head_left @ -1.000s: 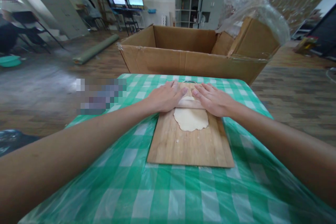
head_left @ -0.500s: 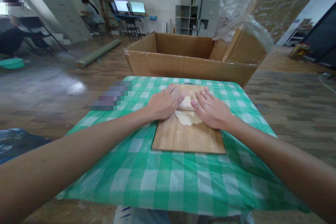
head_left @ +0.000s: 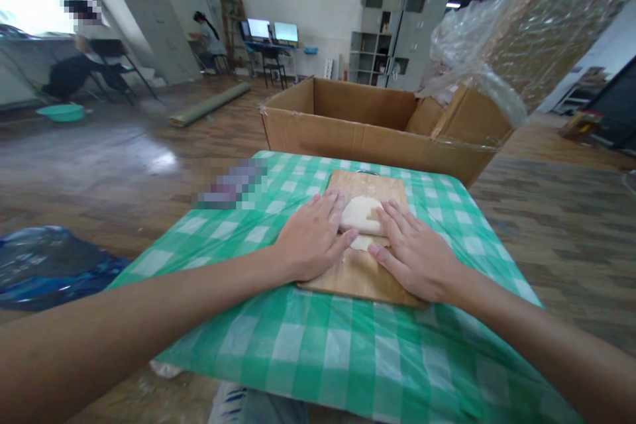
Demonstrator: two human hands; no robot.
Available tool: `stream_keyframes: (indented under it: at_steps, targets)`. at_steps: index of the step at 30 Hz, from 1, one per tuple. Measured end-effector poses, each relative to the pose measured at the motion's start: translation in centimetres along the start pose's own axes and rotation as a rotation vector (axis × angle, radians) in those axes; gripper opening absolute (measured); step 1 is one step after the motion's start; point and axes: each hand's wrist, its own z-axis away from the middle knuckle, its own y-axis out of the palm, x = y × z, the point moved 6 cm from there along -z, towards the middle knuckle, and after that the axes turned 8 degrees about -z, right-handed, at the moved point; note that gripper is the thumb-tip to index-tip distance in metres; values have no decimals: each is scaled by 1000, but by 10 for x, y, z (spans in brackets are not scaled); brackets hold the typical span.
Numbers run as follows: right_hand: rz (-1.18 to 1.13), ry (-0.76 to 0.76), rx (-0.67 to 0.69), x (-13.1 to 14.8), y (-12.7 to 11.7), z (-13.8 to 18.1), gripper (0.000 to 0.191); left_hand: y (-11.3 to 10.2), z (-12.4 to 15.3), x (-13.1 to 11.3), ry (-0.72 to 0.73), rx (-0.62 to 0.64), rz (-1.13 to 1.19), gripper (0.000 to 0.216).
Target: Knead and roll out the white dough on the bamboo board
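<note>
A flattened sheet of pale dough (head_left: 364, 207) lies on a wooden cutting board (head_left: 360, 278). Across it runs a pale cylinder, apparently a rolling pin (head_left: 365, 228), whose ends are hidden under my hands. My left hand (head_left: 315, 235) lies over its left end, palm down, fingers stretched forward and thumb pointing inward. Over the right end rests my right hand (head_left: 415, 245), likewise flat with its fingers extended beside the dough. Dough shows both beyond the pin and on its near side. Neither hand's fingers are wrapped round anything I can see.
A green-and-white checked cloth (head_left: 308, 351) covers the table. A blurred-out flat object (head_left: 233, 184) lies at its far left corner. Beyond stands a large open cardboard box (head_left: 348, 139) with plastic wrap. Two seated people, a green basin (head_left: 62, 112) and a rolled mat (head_left: 209, 105) are farther back.
Both hands have moved toward me along the board, bringing the rolling pin nearer. More dough now shows beyond it and less on the near side. The camera view has shifted.
</note>
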Motion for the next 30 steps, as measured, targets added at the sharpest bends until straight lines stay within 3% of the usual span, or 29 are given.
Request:
stream_keyframes:
  at_steps: [5,9,13,18,24,30]
  targets:
    - [-53,9,49,-21,4,-26,83,9,-21,14,-48,98,71,73]
    - [-81,-67,71,-43,11,-53,74,26,-47,31,-31,172,85,65]
    - [-26,-149,53,-60,17,-78,68,44,-77,48,24,190,19,63]
    - [-22,-141,30,-79,22,-103,61,53,-108,59,32,212,19,71]
    - [66,-133,64,-92,28,-119,67,52,-120,66,38,213,30,65]
    - [47,-109,19,-84,22,-105,65,45,-114,57,68,172,-30,69]
